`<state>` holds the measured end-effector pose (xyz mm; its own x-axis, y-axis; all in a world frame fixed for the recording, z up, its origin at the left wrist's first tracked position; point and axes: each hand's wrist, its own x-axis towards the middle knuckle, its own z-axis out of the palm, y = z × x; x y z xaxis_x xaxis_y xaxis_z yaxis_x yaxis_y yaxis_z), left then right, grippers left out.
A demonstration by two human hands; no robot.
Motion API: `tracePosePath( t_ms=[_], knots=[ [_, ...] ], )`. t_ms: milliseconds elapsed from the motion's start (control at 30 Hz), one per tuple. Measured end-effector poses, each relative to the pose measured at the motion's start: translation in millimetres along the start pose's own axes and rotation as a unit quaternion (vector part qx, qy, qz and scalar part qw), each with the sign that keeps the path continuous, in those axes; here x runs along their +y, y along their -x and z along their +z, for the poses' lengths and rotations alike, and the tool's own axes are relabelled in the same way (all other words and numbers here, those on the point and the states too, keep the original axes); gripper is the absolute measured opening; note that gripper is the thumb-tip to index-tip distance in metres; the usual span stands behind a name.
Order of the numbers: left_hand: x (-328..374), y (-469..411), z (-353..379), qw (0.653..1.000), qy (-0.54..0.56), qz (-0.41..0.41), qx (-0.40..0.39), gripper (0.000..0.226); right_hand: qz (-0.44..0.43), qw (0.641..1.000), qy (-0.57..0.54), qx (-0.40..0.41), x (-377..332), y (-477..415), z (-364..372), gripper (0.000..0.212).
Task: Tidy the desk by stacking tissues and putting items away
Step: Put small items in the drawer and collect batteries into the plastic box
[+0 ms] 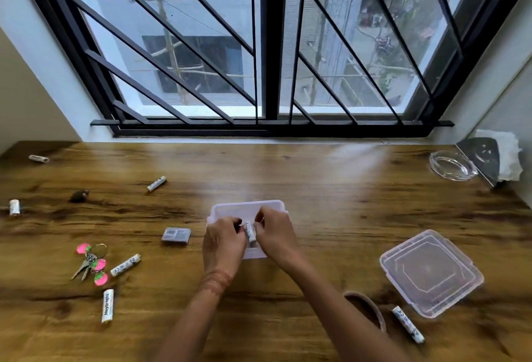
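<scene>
**Operator:** Which step was in hand at this moment?

**Manual:** Putting items away. You held both hands over the open container [247, 206]. It stood near the middle of the surface [316, 189], and its lid [431, 273] lay well apart to the right.

**Operator:** What did the hands hold?

**Manual:** Your left hand [223, 242] and right hand [276, 235] were closed together on one tissue pack [250, 233]. The fingers curled round it from either side, over the near half of the container. The fingertips were blurred, so it could not be told which hand bore the main grip. The pack probably did not yet rest on the container floor.

**Operator:** What did the next move call for?

**Manual:** As a judgement: lower the pack into the container and lay it flat along a wall, so that later packs stack beside it. Then part the fingers. After that, collect the rest, starting with the loose pack [125, 264] that lay to the left, just beside the keys [92, 261].
</scene>
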<state>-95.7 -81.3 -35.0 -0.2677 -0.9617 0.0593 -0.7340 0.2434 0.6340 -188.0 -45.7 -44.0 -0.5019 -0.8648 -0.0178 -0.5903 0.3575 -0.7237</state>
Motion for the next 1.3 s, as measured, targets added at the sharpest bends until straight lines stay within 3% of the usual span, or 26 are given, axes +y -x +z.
tracePosePath(
  t_ms=[200, 367, 533, 733, 900, 1067, 1300],
  knots=[
    [15.0, 27.1, 14.0, 0.997, 0.043, 0.062, 0.003, 0.028, -0.039, 0.991, -0.034, 0.121, 31.3, 45.6, -41.0, 0.004],
    [26.4, 49.8, 33.2, 0.996, -0.021, 0.079, -0.031, 0.032, 0.028, 0.985, 0.033, 0.167, 87.7, 100.7, -80.4, 0.004],
    [21.4, 61.1, 48.9, 0.987, -0.072, 0.140, 0.007, 0.022, 0.087, 0.969, 0.147, 0.178, 142.3, 157.1, -102.7, 0.009],
    [17.2, 61.7, 55.7, 0.992, -0.037, 0.122, -0.005, 0.026, 0.094, 0.969, 0.180, 0.143, 162.6, 179.3, -105.5, 0.018],
    [14.3, 68.8, 46.6, 0.993, 0.037, 0.106, -0.022, 0.038, 0.070, 0.978, 0.117, 0.160, 138.4, 165.3, -104.2, 0.018],
    [-2.2, 82.5, 26.4, 0.995, 0.047, 0.086, 0.014, 0.042, 0.012, 0.988, 0.008, 0.151, 74.3, 127.1, -91.6, 0.025],
    [-43.6, 70.9, -14.4, 0.997, 0.055, -0.008, 0.047, 0.041, -0.043, 0.993, -0.027, 0.109, 5.9, 49.0, -40.7, 0.017]
  ],
)
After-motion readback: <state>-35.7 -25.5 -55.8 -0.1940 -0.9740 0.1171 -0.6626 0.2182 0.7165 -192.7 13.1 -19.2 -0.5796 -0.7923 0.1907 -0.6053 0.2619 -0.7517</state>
